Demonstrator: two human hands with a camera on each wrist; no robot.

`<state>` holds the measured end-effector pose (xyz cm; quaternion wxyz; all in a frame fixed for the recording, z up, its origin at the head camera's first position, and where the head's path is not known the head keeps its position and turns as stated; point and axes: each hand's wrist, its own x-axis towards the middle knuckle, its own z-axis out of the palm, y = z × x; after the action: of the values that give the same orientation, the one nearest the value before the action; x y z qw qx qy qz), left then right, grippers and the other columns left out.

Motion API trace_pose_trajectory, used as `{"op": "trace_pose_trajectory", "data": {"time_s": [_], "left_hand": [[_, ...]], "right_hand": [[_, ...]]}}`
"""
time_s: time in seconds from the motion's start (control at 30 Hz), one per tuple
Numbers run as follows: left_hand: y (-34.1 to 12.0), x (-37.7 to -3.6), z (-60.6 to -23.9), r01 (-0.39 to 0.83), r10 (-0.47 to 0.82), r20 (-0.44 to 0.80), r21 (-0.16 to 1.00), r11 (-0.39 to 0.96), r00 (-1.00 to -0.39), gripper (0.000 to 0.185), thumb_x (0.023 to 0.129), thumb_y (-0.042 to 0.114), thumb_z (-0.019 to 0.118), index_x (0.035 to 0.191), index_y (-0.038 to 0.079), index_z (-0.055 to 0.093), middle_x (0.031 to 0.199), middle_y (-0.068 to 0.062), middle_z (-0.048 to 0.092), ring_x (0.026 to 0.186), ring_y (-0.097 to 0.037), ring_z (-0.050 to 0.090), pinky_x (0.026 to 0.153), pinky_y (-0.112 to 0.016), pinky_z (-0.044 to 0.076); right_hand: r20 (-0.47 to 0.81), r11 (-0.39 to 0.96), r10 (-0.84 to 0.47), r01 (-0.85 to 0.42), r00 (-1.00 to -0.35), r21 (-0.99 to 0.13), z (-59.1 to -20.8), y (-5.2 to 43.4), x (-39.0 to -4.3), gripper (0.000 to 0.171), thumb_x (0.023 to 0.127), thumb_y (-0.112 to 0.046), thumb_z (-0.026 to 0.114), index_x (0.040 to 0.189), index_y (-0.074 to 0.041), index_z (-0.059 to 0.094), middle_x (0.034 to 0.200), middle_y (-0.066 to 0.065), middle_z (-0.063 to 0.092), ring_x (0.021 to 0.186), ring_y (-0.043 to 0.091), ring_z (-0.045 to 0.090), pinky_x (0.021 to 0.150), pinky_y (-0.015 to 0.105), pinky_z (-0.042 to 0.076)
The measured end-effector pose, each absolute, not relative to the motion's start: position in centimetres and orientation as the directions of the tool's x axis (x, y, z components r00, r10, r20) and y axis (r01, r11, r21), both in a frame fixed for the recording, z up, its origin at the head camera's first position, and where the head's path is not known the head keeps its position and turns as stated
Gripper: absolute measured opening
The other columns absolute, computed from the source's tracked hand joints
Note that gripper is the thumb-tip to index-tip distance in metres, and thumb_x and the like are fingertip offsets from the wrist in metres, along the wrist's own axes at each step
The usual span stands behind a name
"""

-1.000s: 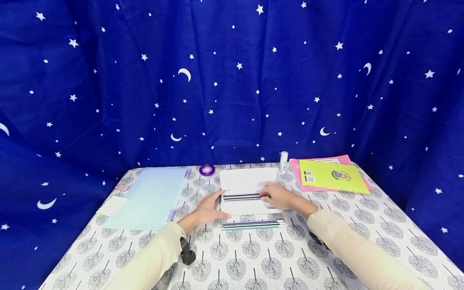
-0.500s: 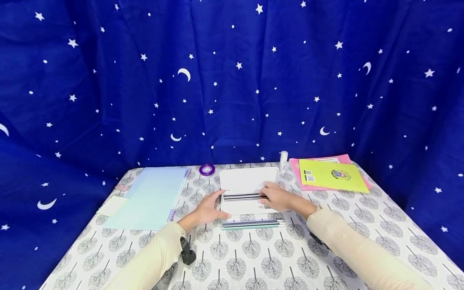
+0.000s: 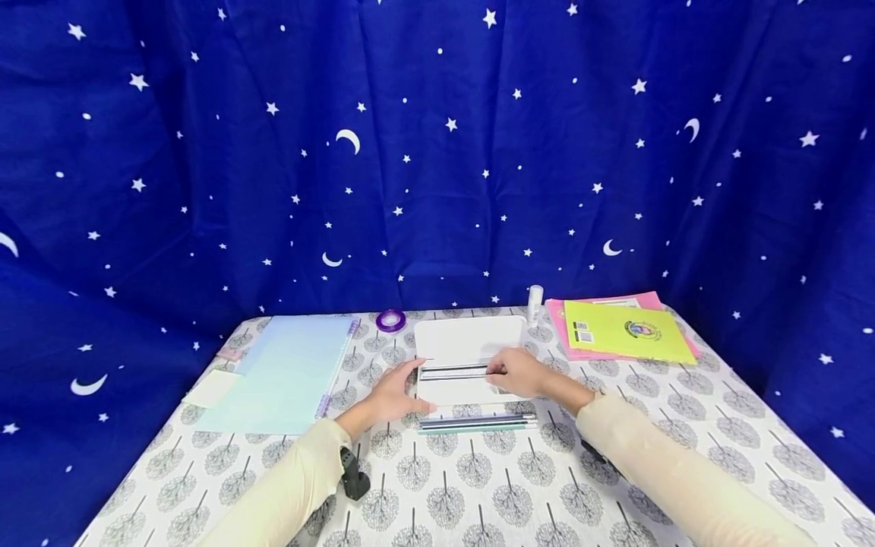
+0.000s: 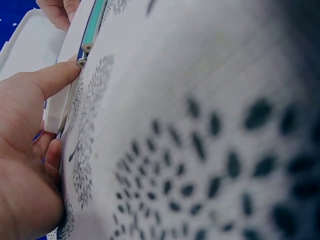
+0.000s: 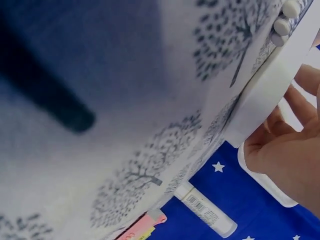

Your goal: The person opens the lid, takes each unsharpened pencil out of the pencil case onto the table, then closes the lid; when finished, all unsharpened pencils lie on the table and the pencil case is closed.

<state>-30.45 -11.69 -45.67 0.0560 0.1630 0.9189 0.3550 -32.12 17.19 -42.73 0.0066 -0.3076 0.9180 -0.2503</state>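
A white pencil case (image 3: 454,394) lies with its lid (image 3: 468,339) folded back. My left hand (image 3: 392,393) holds its left end, the thumb along the front side and the forefinger at the hinge side. In the left wrist view, that thumb lies right by the ends of the pencils (image 4: 90,35). My right hand (image 3: 522,371) reaches into the case with bent fingers, at the right end of long thin dark-edged strips (image 3: 451,373). I cannot tell whether it pinches them, as the fingertips are hidden. Several pencils (image 3: 478,423) lie side by side in front of the case.
Left of the case are a pale blue spiral notebook (image 3: 280,372) and a cream paper pad (image 3: 210,388). Behind it sit a purple tape roll (image 3: 390,320) and a white tube (image 3: 535,305). Yellow (image 3: 622,330) and pink booklets (image 3: 557,327) lie back right.
My right hand has shifted slightly left and its fingers have bent closer together. A paler band shows between the dark lines inside the case. My left hand has stayed in place.
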Motion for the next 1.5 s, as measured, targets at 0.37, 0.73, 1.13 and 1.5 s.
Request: {"op": "trace_pose_trajectory", "data": {"time_s": [0.37,0.73,1.13,1.5], "left_hand": [[-11.7,-30.6,-46.1,0.269,0.347,0.018,0.671,0.691,-0.938,0.101,0.069,0.044,0.087,0.154,0.023,0.036,0.156,-0.009,0.039,0.135,-0.036,0.04,0.11,-0.064,0.03],[-11.7,-30.8,-46.0,0.264,0.343,0.014,0.669,0.695,-0.939,0.101,0.069,0.044,0.087,0.154,0.024,0.036,0.156,-0.01,0.037,0.138,-0.037,0.037,0.111,-0.063,0.029],[-11.9,-30.6,-45.8,0.237,0.327,-0.004,0.682,0.692,-0.945,0.1,0.07,0.041,0.087,0.154,0.024,0.035,0.152,-0.013,0.042,0.13,-0.036,0.044,0.107,-0.066,0.033],[-11.7,-30.5,-45.9,0.225,0.332,-0.019,0.699,0.678,-0.943,0.101,0.069,0.03,0.085,0.155,0.024,0.033,0.155,-0.01,0.039,0.134,-0.034,0.04,0.108,-0.067,0.031]], "right_hand": [[0.182,0.662,-0.512,-0.521,-0.839,-0.539,-42.9,17.8,-32.1,0.006,0.088,-0.006,0.069,0.092,-0.003,0.074,0.086,0.002,0.071,0.08,0.015,0.065,0.079,0.036,0.057],[0.303,0.586,-0.542,-0.611,-0.784,-0.532,-41.5,19.6,-29.7,0.014,0.089,-0.005,0.07,0.101,0.0,0.076,0.099,0.009,0.075,0.092,0.024,0.07,0.085,0.039,0.058],[0.191,0.559,-0.625,-0.605,-0.757,-0.566,-41.4,19.7,-27.1,0.013,0.089,-0.006,0.07,0.102,-0.007,0.076,0.1,0.002,0.075,0.089,0.012,0.069,0.085,0.034,0.057],[0.231,0.589,-0.624,-0.644,-0.746,-0.488,-42.4,19.1,-26.8,0.016,0.088,-0.001,0.067,0.098,-0.008,0.077,0.096,-0.001,0.076,0.091,0.014,0.069,0.089,0.044,0.054]]}}
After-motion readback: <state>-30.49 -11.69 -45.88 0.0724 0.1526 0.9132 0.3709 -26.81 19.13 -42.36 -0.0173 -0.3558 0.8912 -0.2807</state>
